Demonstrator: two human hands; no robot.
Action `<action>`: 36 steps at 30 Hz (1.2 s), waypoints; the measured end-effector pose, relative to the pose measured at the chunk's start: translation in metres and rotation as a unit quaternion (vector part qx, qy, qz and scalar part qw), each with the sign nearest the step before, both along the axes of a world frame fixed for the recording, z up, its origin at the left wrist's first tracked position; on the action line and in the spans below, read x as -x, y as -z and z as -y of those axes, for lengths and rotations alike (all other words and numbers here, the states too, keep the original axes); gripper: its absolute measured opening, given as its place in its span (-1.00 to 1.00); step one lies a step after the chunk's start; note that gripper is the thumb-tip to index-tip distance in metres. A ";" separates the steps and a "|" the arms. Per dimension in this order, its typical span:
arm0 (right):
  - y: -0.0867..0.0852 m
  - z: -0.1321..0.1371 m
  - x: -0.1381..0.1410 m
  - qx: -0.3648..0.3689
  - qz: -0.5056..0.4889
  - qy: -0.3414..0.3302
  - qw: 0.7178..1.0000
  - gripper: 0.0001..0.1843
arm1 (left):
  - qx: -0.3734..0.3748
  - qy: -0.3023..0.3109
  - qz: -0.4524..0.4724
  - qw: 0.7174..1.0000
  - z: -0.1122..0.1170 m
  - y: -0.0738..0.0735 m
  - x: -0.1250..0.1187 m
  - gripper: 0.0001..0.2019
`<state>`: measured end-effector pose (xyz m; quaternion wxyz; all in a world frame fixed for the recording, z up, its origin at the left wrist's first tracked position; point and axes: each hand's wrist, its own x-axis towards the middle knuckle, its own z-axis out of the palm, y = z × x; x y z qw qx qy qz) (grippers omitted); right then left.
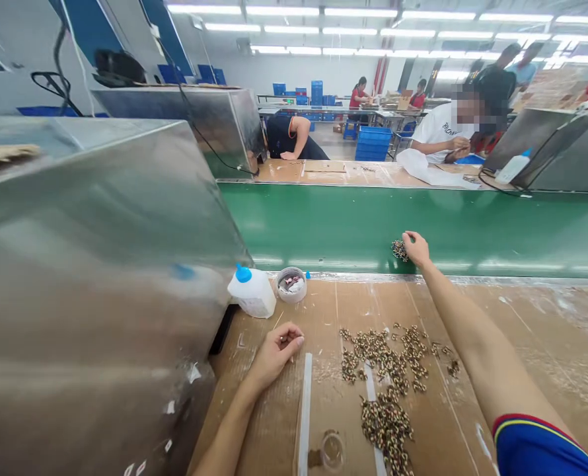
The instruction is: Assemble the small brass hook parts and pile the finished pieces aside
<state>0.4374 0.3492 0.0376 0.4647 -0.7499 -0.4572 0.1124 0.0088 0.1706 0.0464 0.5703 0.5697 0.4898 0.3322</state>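
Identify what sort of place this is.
Probably a factory assembly line: a long green belt crosses the view, small parts lie heaped on the bench, and blue crates stand beyond.

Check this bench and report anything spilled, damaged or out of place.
The brown cardboard worktop looks worn, scuffed with whitish streaks. On it, small black-and-tan parts lie in loose, uneven heaps, with a few strays at the right; that looks untidy, though perhaps it is deliberate.
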 end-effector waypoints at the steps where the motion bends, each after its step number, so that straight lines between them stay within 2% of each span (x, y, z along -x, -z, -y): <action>1: -0.007 0.012 -0.002 -0.009 -0.016 -0.001 1.000 -0.47 | -0.005 0.008 0.003 1.000 0.001 0.000 0.001 -0.65; 3: -0.016 0.044 -0.001 -0.021 -0.046 -0.016 0.999 -0.41 | -0.013 0.017 0.010 1.000 0.002 0.001 0.001 -0.66; 5: -0.016 0.086 0.008 -0.025 -0.068 -0.047 0.996 -0.36 | -0.016 0.024 0.024 0.999 0.003 0.006 -0.001 -0.66; 10: 0.007 0.197 0.066 -0.010 -0.106 -0.152 0.983 -0.36 | -0.003 0.048 0.084 0.995 0.010 0.023 -0.013 -0.71; 13: 0.015 0.239 0.101 -0.023 -0.154 -0.205 0.966 -0.45 | 0.027 0.057 0.114 0.992 0.011 0.029 -0.015 -0.78; 16: 0.012 0.254 0.123 -0.009 -0.199 -0.256 0.946 -0.49 | 0.042 0.071 0.128 0.988 0.010 0.032 -0.013 -0.79; 21: 0.002 0.266 0.143 0.060 -0.247 -0.381 0.889 -0.52 | 0.015 0.102 0.118 0.988 0.009 0.035 -0.011 -0.83; 23: -0.001 0.274 0.154 0.100 -0.244 -0.443 0.857 -0.54 | 0.009 0.118 0.107 0.987 0.009 0.036 -0.011 -0.82; 26: -0.002 0.286 0.176 0.136 -0.186 -0.527 0.818 -0.58 | -0.020 0.129 0.090 0.987 0.011 0.036 -0.014 -0.80; 30: 0.002 0.294 0.197 0.129 -0.109 -0.573 0.802 -0.65 | -0.049 0.131 0.085 0.986 0.013 0.035 -0.019 -0.80; 36: 0.006 0.295 0.199 0.097 -0.072 -0.588 0.800 -0.73 | 0.006 0.150 0.123 0.981 0.016 0.039 -0.023 -0.74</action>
